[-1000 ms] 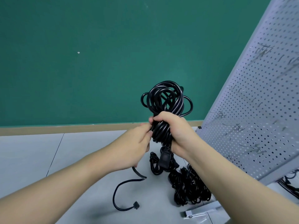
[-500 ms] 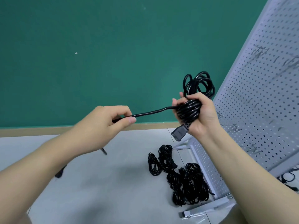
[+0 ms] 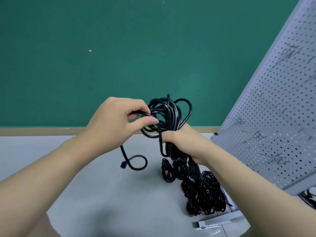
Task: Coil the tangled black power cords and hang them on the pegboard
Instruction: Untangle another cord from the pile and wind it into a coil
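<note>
— What has changed at the left hand (image 3: 118,122)?

— Half a second ago it held the cord's free end stretched taut to the left, well away from the bundle. Now it is back against the coil (image 3: 168,115), thumb and forefinger pinched on the strand, laying it across the loops.

— And the right hand (image 3: 182,142)?

— It is clenched around the waist of the same coil, lower and nearer centre than before. A plug (image 3: 193,170) hangs just below it.

— What does that mean for the job?

— Likely another binding wrap going on; hanging is not yet begun.

— How does the cord look?

— Glossy black, uneven loops fanning above the fist, a loose tail (image 3: 135,161) curling below. More bundled cords (image 3: 203,192) lie on the floor (image 3: 102,177) near the pegboard (image 3: 273,117), whose hooks appear bare.
</note>
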